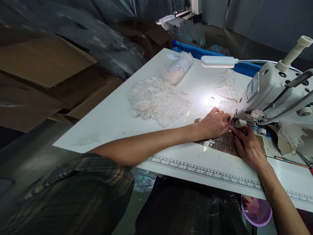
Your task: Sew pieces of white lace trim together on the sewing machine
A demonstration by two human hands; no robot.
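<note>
My left hand (216, 123) is at the needle area of a white sewing machine (266, 88), its fingers bent and closed on the near edge of a piece of white lace (227, 106). Close beside it, my right hand (249, 145) has thumb and forefinger pinched together just in front of the presser foot (235, 122). What lies between those fingertips is too small to make out. More lace (225, 84) stretches away behind the needle. A gathered bundle of white lace (158, 99) rests on the table to the left of my hands.
A tied pale roll (178, 68) lies on the white table (114, 130) behind the lace bundle. A lamp (218, 61) shines over the work. A printed ruler (195, 169) follows the front edge. Scissors (304, 158) lie right; a purple basket (260, 213) is below. Cardboard boxes (44, 62) stand left.
</note>
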